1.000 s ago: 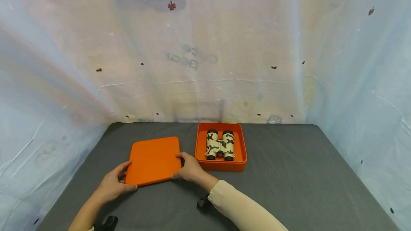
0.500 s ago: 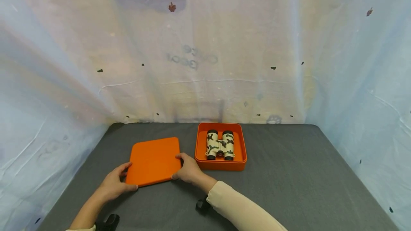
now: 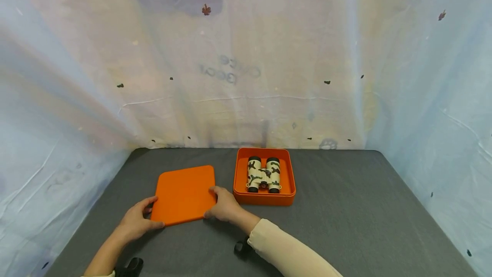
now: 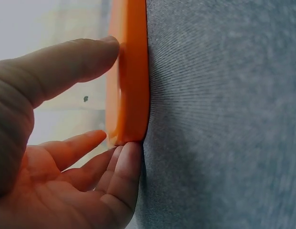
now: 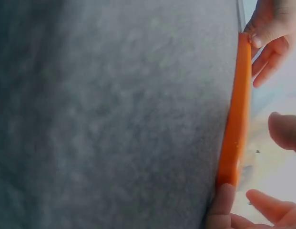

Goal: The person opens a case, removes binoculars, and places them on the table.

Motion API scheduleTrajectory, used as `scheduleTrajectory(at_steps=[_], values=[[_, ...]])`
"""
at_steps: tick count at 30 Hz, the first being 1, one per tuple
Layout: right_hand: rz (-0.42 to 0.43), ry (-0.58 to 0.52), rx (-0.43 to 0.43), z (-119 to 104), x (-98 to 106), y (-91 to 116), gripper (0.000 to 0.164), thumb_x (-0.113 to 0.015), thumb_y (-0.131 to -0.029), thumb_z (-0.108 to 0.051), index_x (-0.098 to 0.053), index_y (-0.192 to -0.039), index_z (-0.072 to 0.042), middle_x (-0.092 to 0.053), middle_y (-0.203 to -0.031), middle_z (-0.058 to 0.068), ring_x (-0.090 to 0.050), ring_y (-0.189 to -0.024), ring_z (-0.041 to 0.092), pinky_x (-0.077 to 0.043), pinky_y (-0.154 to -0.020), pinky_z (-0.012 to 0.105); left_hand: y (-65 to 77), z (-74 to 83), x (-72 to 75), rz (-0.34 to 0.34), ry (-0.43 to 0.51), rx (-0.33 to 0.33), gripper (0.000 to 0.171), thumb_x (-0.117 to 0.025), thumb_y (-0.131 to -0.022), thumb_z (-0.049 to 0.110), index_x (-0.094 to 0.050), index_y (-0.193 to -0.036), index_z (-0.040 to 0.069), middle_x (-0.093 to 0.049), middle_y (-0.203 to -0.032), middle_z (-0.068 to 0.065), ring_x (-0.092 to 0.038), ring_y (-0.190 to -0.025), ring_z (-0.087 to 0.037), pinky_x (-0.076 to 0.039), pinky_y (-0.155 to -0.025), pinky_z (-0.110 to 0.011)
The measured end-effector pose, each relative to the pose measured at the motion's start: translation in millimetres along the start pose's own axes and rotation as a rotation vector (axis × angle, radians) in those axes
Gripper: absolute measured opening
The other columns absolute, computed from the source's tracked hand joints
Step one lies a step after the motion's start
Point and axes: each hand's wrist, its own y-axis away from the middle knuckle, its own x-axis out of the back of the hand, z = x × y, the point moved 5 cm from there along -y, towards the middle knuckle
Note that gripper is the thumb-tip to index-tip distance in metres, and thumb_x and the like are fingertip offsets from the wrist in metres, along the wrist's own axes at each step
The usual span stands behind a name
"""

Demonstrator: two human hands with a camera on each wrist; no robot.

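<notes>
A flat, square orange lid (image 3: pixel 184 195) with rounded corners lies on the grey table, left of a matching open box. My left hand (image 3: pixel 132 221) grips its near left corner, thumb at the front edge and fingers along the side. In the left wrist view the thumb and fingertips reach the rim of the lid (image 4: pixel 133 86). At the lid's right side is my right hand (image 3: pixel 226 204); in the right wrist view one finger (image 5: pixel 223 200) touches the lid's end (image 5: pixel 236 124), while the thumb (image 5: pixel 285 130) stands apart from it. The fingers' undersides are partly hidden in the head view.
To the right, the orange box (image 3: pixel 265 200) holds camouflage-patterned binoculars (image 3: pixel 263 175). The grey table (image 3: pixel 346 217) meets a pale patterned curtain (image 3: pixel 269 54) at the back and both sides. Black straps (image 3: pixel 242 248) sit at the wrists.
The lid and both hands have shifted only slightly, the lid's front edge a little toward me. The box and binoculars have stayed put.
</notes>
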Motion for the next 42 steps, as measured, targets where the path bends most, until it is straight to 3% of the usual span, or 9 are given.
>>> scheduleTrajectory(at_steps=[9,15,19,23,29,35,42], values=[[-0.035,0.077,0.143,-4,10,14,0.075,-0.074,-0.082,-0.032,-0.040,-0.147,-0.015,-0.043,-0.145,0.013,-0.049,-0.125,0.026,-0.046,-0.101,0.045,0.7,-1.2,1.3,0.013,-0.008,-0.059,0.086,-0.078,-0.078,0.042,-0.041,-0.143,-0.001,-0.043,-0.141,-0.030,-0.049,-0.120,-0.046,-0.054,-0.080,-0.045],[-0.045,0.108,0.245,-12,19,27,0.073,-0.071,-0.084,-0.035,-0.039,-0.147,-0.018,-0.046,-0.143,0.012,-0.052,-0.122,0.025,-0.049,-0.097,0.039,2.5,4.3,6.2,0.091,-0.022,-0.144,0.076,-0.076,-0.081,0.041,-0.047,-0.139,0.002,-0.047,-0.136,-0.027,-0.051,-0.112,-0.038,-0.054,-0.080,-0.042],[-0.056,0.061,0.279,-17,30,34,0.068,-0.069,-0.085,-0.037,-0.041,-0.145,-0.023,-0.050,-0.140,0.011,-0.055,-0.116,0.027,-0.051,-0.089,0.035,3.1,10.9,9.7,0.148,0.006,-0.199,0.066,-0.074,-0.084,0.035,-0.050,-0.136,0.003,-0.045,-0.137,-0.027,-0.052,-0.112,-0.038,-0.054,-0.077,-0.038],[-0.066,0.021,0.317,-21,42,40,0.058,-0.067,-0.088,-0.037,-0.046,-0.141,-0.026,-0.053,-0.136,0.006,-0.057,-0.115,0.027,-0.052,-0.086,0.032,2.0,20.3,10.7,0.191,0.051,-0.231,0.058,-0.069,-0.089,0.034,-0.051,-0.137,0.006,-0.041,-0.142,-0.024,-0.048,-0.120,-0.041,-0.054,-0.082,-0.043],[-0.037,0.022,0.361,-25,60,48,0.048,-0.065,-0.089,-0.038,-0.052,-0.134,-0.029,-0.058,-0.129,-0.004,-0.060,-0.112,0.022,-0.052,-0.091,0.038,-0.9,39.8,5.8,0.242,0.091,-0.299,0.053,-0.067,-0.091,0.028,-0.051,-0.138,0.010,-0.043,-0.142,-0.020,-0.049,-0.123,-0.040,-0.053,-0.089,-0.047],[0.000,0.073,0.393,-28,74,54,0.045,-0.065,-0.088,-0.036,-0.055,-0.131,-0.029,-0.061,-0.124,-0.004,-0.059,-0.107,0.015,-0.052,-0.090,0.039,-8.6,58.0,-4.0,0.212,0.164,-0.332,0.052,-0.066,-0.092,0.026,-0.049,-0.139,0.011,-0.044,-0.143,-0.018,-0.049,-0.125,-0.041,-0.051,-0.093,-0.054],[0.026,0.114,0.402,-33,91,61,0.047,-0.066,-0.088,-0.034,-0.055,-0.133,-0.027,-0.060,-0.126,-0.002,-0.058,-0.111,0.019,-0.050,-0.094,0.042,-18.3,76.5,-15.2,0.158,0.243,-0.361,0.054,-0.067,-0.092,0.030,-0.048,-0.140,0.013,-0.040,-0.148,-0.019,-0.048,-0.127,-0.042,-0.049,-0.096,-0.056]])
